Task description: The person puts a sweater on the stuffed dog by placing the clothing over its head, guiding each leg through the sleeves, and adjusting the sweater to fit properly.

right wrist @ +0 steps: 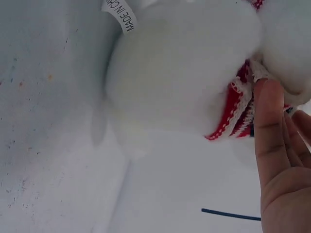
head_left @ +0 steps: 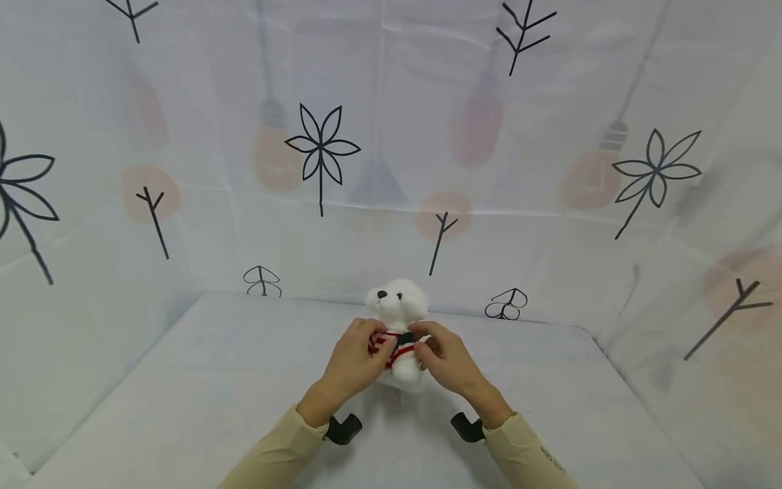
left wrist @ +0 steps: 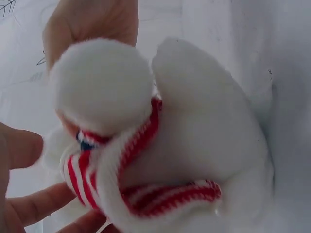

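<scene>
A white plush dog (head_left: 400, 297) sits upright on the white surface, its snout turned to the left in the head view. It wears a knitted sweater (head_left: 403, 341) with red and white stripes and a dark patch. My left hand (head_left: 354, 353) holds the sweater at one side, its thumb across the front. On the opposite side my right hand (head_left: 451, 356) pinches the garment; the right wrist view shows fingertips (right wrist: 268, 92) at its pale trim. In the left wrist view the sweater's edge curves round the white body below a round paw (left wrist: 102, 85). Some fingertips are hidden.
A white table (head_left: 244, 380) extends around the toy to a printed fabric backdrop (head_left: 379, 238) with plant drawings. Fabric also rises at both sides. A white tag (right wrist: 121, 15) hangs from the toy. Black wrist devices (head_left: 344, 429) sit under the cream sleeves (head_left: 277, 448).
</scene>
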Available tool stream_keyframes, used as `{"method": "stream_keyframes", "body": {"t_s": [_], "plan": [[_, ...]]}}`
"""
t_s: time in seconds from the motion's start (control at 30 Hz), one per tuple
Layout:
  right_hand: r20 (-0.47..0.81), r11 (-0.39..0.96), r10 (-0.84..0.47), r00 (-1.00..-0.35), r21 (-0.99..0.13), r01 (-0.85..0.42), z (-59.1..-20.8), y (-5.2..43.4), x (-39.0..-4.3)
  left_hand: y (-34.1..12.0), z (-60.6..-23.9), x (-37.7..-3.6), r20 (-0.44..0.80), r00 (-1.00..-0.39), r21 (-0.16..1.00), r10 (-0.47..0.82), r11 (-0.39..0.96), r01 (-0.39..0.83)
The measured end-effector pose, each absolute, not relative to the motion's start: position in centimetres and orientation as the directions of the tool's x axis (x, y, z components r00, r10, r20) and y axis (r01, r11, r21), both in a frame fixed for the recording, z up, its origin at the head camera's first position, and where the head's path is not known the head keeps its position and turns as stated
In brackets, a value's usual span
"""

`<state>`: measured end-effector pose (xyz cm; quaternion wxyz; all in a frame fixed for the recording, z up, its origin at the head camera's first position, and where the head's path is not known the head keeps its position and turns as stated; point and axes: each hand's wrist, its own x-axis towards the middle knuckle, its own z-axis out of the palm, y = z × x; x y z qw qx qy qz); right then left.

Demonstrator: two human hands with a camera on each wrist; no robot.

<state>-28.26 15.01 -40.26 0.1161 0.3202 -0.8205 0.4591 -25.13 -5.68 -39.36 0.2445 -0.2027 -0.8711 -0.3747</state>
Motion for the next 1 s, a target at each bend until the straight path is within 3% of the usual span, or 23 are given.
{"method": "stream_keyframes", "body": {"t_s": [0.3,0.57,0.77,1.0], "plan": [[0.493,0.38,-0.379,-0.783,-0.689,-0.617,-40.3,14.4,-28.2,-5.4,-39.5,-24.8,0.569,-0.808,0.484,0.151,0.733,0.478],[0.514,0.382,-0.319,-0.796,-0.699,-0.604,-41.1,14.2,-29.1,-5.4,-39.4,-24.8,0.579,-0.799,0.487,0.166,0.715,0.501],[0.697,0.443,-0.268,-0.665,-0.524,-0.728,-41.3,14.0,-29.5,-5.0,-39.4,-24.8,0.597,-0.789,0.499,0.144,0.703,0.506],[0.788,0.426,-0.358,-0.501,-0.339,-0.838,-41.8,13.9,-29.7,-4.9,-39.4,-24.6,0.569,-0.806,0.529,0.164,0.677,0.511]]}}
